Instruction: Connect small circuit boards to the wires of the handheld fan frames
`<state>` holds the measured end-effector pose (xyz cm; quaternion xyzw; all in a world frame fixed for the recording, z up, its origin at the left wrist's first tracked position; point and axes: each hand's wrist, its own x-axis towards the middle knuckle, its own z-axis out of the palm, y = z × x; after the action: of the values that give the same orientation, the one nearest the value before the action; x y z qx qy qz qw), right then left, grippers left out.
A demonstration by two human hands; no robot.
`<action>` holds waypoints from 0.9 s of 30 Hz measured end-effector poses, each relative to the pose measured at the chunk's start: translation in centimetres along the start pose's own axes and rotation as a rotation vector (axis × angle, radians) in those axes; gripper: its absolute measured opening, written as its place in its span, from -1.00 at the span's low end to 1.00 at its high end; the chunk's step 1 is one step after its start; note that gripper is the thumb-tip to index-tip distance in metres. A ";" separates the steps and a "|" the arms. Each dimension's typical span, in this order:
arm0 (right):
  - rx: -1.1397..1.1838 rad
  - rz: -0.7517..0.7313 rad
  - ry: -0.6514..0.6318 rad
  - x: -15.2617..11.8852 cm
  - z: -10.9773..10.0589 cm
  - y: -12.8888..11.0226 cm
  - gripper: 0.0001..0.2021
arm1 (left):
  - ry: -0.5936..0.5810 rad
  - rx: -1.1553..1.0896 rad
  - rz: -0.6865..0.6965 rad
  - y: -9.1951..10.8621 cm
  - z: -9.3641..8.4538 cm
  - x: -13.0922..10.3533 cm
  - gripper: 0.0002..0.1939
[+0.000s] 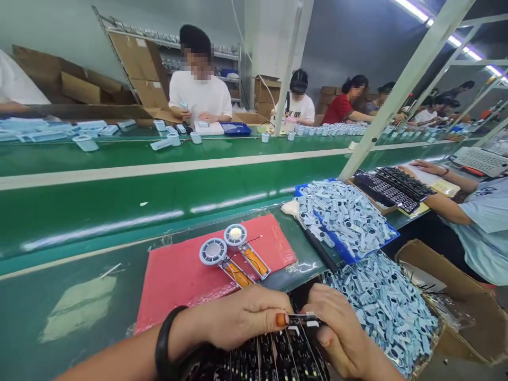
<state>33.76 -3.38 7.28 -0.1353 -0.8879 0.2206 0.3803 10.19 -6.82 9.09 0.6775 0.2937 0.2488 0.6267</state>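
My left hand (246,315) closes over the near edge of a black circuit board panel (273,354), with the thumb pressed on top. On the panel's right end, my right hand (337,328) pinches the same edge between thumb and fingers. Narrow strips with small pale parts run down the panel, and its lower part leaves the picture. Just beyond my hands lies a red mat (170,275). Two pale blue round-headed assemblies (213,251) rest on it, with orange cells and thin wires in their frames.
A blue tray (345,248) heaped with light blue plastic parts (345,211) stands to the right. Beside it lies a black-handled tool (317,243); below, a carton holds more parts (389,307). A green conveyor (119,196) runs across. Several co-workers sit beyond, one person at right.
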 end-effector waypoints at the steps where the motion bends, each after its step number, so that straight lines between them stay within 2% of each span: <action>1: -0.005 -0.023 0.007 0.1 0.0 0.5 -0.57 | -0.026 -0.022 0.004 -0.2 -0.3 0.5 -0.44; 4: -0.012 -0.117 0.034 0.6 0.2 1.5 -0.60 | -0.054 -0.066 -0.008 -0.6 -0.5 1.7 -0.40; 6: 0.045 -0.123 0.049 1.1 0.3 1.7 -0.58 | -0.015 -0.129 -0.035 -0.7 -0.4 2.3 -0.40; 7: 0.100 -0.059 0.064 1.4 0.3 1.7 -0.56 | 0.047 -0.171 -0.049 -0.5 -0.4 2.4 -0.42; 9: 0.231 0.188 0.083 1.9 0.0 1.5 -0.48 | 0.247 -0.196 -0.073 0.0 -0.5 2.5 -0.47; 11: 0.360 0.427 0.078 2.1 -0.2 1.1 -0.39 | 0.457 -0.087 -0.089 0.9 -0.7 2.4 -0.50; 12: 0.421 0.495 0.062 2.2 -0.3 0.8 -0.35 | 0.527 0.004 -0.098 1.3 -0.8 2.4 -0.51; 14: 0.543 0.555 0.022 2.2 -0.3 0.3 -0.33 | 0.583 0.165 -0.108 2.0 -0.9 2.3 -0.53; 16: 0.584 0.604 0.000 2.0 -0.2 0.0 -0.43 | 0.590 0.229 -0.102 2.3 -1.0 2.2 -0.53; 19: 0.408 0.581 -0.008 1.5 -0.2 -0.1 -0.65 | 0.551 0.122 -0.105 1.9 -1.0 2.4 -0.48; 22: 0.204 0.422 -0.038 1.0 -0.4 0.6 -0.80 | 0.438 -0.192 -0.175 1.4 -1.2 2.6 -0.47; 27: 0.116 0.128 0.009 0.6 -1.1 1.8 -0.79 | 0.275 -0.522 -0.214 1.8 -0.7 3.6 -0.49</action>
<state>34.34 -1.27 7.42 -0.1705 -0.8616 0.2947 0.3765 12.38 -3.83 10.84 0.4189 0.3715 0.3380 0.7565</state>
